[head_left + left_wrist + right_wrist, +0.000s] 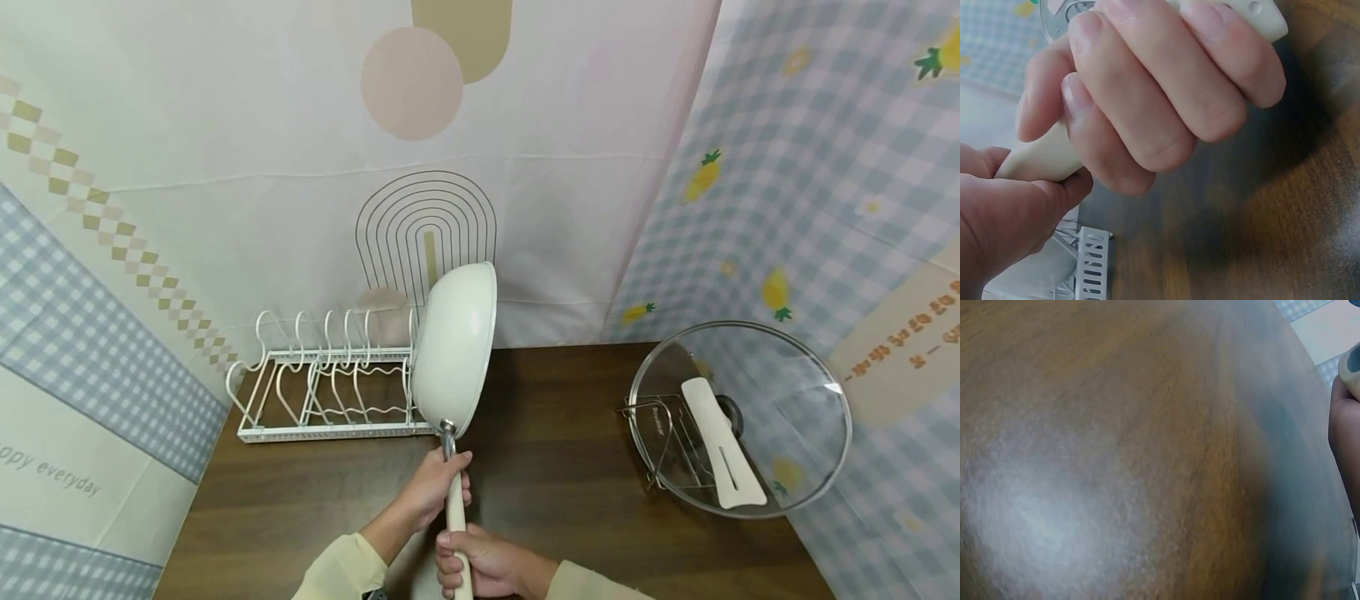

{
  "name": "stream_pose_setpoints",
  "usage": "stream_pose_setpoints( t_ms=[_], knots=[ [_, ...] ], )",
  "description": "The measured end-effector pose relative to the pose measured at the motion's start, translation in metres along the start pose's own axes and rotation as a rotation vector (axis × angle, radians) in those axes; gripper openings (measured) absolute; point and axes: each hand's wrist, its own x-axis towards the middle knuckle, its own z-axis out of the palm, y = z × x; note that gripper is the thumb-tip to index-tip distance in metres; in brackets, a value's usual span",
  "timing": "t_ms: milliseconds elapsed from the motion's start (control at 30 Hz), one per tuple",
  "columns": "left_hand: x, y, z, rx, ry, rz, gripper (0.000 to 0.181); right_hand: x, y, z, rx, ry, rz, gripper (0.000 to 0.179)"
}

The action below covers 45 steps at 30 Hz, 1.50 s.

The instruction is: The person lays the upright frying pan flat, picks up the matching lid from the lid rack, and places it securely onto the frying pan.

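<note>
A white wok (pixel 455 346) stands on its side, its base turned left and overlapping the right end of a white wire rack (pixel 337 431) in the head view. Its cream handle (pixel 456 504) points toward me. Close below the metal neck, my left hand (pixel 431 486) grips that handle, thumb along the top. Farther down, my right hand (pixel 483 562) wraps its fingers round the handle near its end. The left wrist view has the right hand's curled fingers (pixel 1141 87) large in front, with the left hand (pixel 1010 212) behind at lower left.
On the right, a glass lid (pixel 843 450) with a white strip-shaped handle leans on a small dark wire stand (pixel 660 408). Brown wood-grain tabletop (pixel 555 433) lies between rack and lid. Patterned cloth walls (pixel 555 250) enclose the back and sides.
</note>
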Motion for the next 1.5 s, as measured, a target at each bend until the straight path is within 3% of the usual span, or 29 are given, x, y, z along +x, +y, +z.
stream_pose_setpoints(
  t_ms=[233, 700, 900, 1200, 1500],
  knots=[
    [-0.001, -0.001, -0.004, -0.003, -0.036, 0.011, 0.021, 0.000, 0.003, -0.004, -0.013, -0.033, -0.032, 0.039],
    [0.001, -0.001, -0.004, -0.019, -0.052, 0.010, 0.023, -0.003, 0.008, -0.002, 0.004, -0.011, -0.071, 0.059],
    [0.001, -0.001, -0.005, -0.026, -0.064, 0.002, 0.022, -0.003, 0.009, 0.000, 0.009, 0.029, -0.083, 0.058],
    [-0.001, -0.004, -0.003, -0.006, -0.058, 0.005, 0.022, -0.003, 0.014, -0.003, 0.011, -0.061, -0.130, 0.055],
    [-0.001, -0.004, 0.000, -0.005, -0.076, -0.004, 0.023, -0.006, 0.015, -0.010, 0.013, -0.070, -0.132, 0.053]
  ],
)
